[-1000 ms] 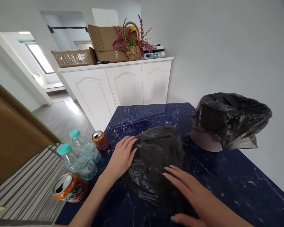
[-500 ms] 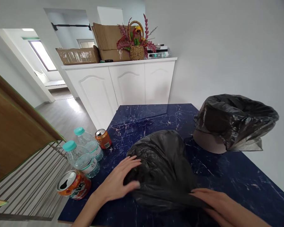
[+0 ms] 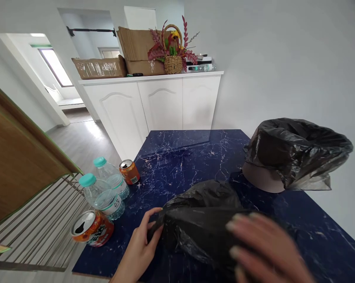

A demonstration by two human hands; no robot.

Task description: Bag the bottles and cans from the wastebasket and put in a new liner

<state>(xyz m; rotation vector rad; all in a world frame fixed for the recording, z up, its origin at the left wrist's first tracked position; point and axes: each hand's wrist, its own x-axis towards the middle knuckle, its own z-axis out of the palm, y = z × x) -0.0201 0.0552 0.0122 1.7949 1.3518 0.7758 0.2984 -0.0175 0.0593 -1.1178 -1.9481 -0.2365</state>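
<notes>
Black liner in bin; left grip pinching loose bag, right grip spread.

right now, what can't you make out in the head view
In the head view:
- right hand: blurred, partly cut off by the bottom edge
- black bag: partly hidden behind that hand
- grey container: upper part covered by black plastic
- brown panel: cut off by the left edge

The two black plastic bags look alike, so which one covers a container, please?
The bag at the right covers the upper part of a grey container; the other bag lies crumpled on the blue table, held by the left hand.
</notes>
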